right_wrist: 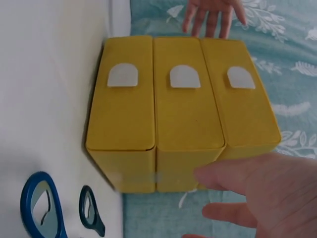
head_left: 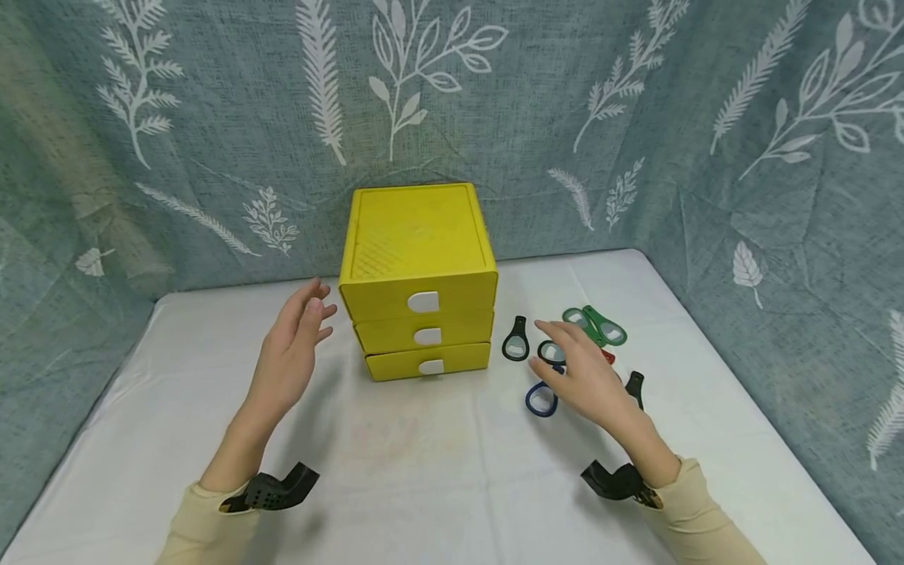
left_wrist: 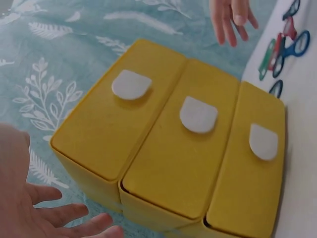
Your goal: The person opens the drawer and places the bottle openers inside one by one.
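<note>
My left hand (head_left: 293, 345) hovers open beside the drawers (head_left: 420, 282); my right hand (head_left: 586, 377), fingers relaxed, hovers over the openers (head_left: 565, 353). A careless sweep could scatter them across the counter (head_left: 424, 471).

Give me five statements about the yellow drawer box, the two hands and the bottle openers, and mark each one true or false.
1. The yellow drawer box has three drawers, all shut. True.
2. The left hand grips the top drawer's white tab. False: it hovers open beside the box, touching nothing.
3. The bottle openers lie on the box's right side. True.
4. The right hand holds the blue opener. False: it hangs open above the openers; the blue one lies on the white table.
5. A green opener sits on top of the box. False: it lies on the table.
</note>
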`<state>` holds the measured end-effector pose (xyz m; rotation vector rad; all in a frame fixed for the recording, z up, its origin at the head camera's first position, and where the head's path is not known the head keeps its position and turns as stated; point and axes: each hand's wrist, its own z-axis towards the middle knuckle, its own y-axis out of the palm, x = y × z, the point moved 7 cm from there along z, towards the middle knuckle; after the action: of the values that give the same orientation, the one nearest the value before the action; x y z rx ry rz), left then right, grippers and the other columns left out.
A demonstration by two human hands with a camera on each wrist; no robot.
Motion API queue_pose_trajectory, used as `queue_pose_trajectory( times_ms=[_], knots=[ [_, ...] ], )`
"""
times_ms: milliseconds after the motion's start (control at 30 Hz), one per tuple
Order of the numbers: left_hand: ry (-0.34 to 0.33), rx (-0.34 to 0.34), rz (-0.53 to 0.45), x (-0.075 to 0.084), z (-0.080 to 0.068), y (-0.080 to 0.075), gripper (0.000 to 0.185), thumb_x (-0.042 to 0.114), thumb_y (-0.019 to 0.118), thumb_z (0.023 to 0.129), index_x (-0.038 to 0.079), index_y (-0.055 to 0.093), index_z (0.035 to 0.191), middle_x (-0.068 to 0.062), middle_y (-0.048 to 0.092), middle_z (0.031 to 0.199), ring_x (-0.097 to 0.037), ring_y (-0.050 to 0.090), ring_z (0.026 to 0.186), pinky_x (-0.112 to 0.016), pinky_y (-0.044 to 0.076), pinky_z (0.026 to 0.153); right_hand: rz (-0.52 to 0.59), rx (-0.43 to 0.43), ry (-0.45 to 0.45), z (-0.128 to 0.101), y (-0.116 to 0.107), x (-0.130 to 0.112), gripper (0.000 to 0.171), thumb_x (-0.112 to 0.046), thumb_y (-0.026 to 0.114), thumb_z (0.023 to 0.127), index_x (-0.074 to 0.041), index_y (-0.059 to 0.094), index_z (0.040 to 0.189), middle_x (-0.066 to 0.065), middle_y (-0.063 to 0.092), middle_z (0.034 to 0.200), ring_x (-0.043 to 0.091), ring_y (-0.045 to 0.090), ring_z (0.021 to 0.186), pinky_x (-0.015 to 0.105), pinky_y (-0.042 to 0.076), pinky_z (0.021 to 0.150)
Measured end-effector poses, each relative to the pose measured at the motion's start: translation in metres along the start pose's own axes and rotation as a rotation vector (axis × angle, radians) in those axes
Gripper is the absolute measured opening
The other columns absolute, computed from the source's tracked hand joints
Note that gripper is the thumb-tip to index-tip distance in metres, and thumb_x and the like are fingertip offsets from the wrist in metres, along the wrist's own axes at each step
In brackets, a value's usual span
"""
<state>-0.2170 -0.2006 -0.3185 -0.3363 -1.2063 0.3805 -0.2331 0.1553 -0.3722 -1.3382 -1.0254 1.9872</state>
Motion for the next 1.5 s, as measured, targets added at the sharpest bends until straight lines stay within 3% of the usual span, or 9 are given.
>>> queue_pose_trajectory(
  times_ms=[200, 333, 567, 733, 1100, 1367, 1500],
  knots=[
    [-0.022, -0.01, -0.168, 0.006, 0.01, 0.006, 0.057, 0.039, 0.032, 0.109, 0.006, 0.027, 0.156, -0.014, 0.037, 0.151, -0.032, 0.046, 0.13, -0.038, 0.046, 0.102, 0.047, 0.054, -0.028, -0.001, -0.007, -0.012, 0.053, -0.03, 0.068, 0.095, -0.008, 0.054, 0.141, 0.013, 0.051, 0.14, 0.031, 0.05, 0.124, 0.053, 0.048, 0.096],
    [-0.093, 0.023, -0.275, 0.005, 0.013, 0.009, 0.06, 0.043, 0.033, 0.107, 0.005, 0.032, 0.154, -0.014, 0.039, 0.15, -0.031, 0.047, 0.129, -0.031, 0.046, 0.101, 0.137, 0.113, -0.042, -0.004, -0.008, -0.022, 0.044, -0.024, 0.069, 0.095, -0.008, 0.06, 0.135, 0.008, 0.058, 0.132, 0.025, 0.057, 0.111, 0.046, 0.056, 0.084],
    [-0.212, 0.125, -0.346, 0.001, 0.018, 0.014, 0.055, 0.044, 0.043, 0.105, 0.012, 0.044, 0.15, -0.01, 0.049, 0.142, -0.024, 0.05, 0.125, -0.044, 0.044, 0.105, 0.343, 0.153, -0.057, -0.009, 0.003, -0.042, 0.029, -0.017, 0.069, 0.094, -0.01, 0.068, 0.123, 0.0, 0.068, 0.111, 0.012, 0.063, 0.098, 0.032, 0.058, 0.074],
    [-0.232, 0.133, -0.366, -0.002, 0.018, 0.016, 0.053, 0.043, 0.046, 0.104, 0.015, 0.047, 0.149, -0.009, 0.05, 0.14, -0.025, 0.051, 0.124, -0.047, 0.044, 0.104, 0.414, 0.127, -0.04, -0.006, 0.012, -0.053, 0.028, -0.019, 0.068, 0.095, -0.012, 0.068, 0.122, -0.004, 0.069, 0.105, 0.007, 0.062, 0.095, 0.033, 0.056, 0.076],
    [-0.24, 0.109, -0.332, -0.004, 0.017, 0.012, 0.055, 0.045, 0.046, 0.103, 0.016, 0.046, 0.149, -0.009, 0.047, 0.145, -0.025, 0.051, 0.125, -0.043, 0.047, 0.101, 0.595, -0.017, -0.127, 0.012, 0.028, -0.091, 0.028, -0.023, 0.065, 0.098, -0.006, 0.068, 0.121, -0.001, 0.07, 0.105, 0.01, 0.063, 0.096, 0.032, 0.055, 0.077],
    [-0.228, 0.097, -0.309, -0.004, 0.023, 0.014, 0.059, 0.05, 0.05, 0.099, 0.017, 0.048, 0.148, -0.01, 0.051, 0.142, -0.025, 0.055, 0.122, -0.035, 0.051, 0.094, 0.643, -0.001, -0.17, 0.023, 0.027, -0.107, 0.025, -0.019, 0.065, 0.097, -0.007, 0.068, 0.119, -0.004, 0.069, 0.104, 0.011, 0.062, 0.095, 0.034, 0.056, 0.075],
    [-0.217, 0.092, -0.296, -0.004, 0.024, 0.013, 0.059, 0.05, 0.05, 0.099, 0.017, 0.048, 0.148, -0.011, 0.051, 0.141, -0.025, 0.055, 0.121, -0.035, 0.052, 0.094, 0.67, 0.027, -0.162, 0.027, 0.028, -0.109, 0.026, -0.019, 0.064, 0.098, -0.007, 0.067, 0.12, 0.003, 0.068, 0.107, 0.012, 0.062, 0.095, 0.035, 0.057, 0.074]
  ],
)
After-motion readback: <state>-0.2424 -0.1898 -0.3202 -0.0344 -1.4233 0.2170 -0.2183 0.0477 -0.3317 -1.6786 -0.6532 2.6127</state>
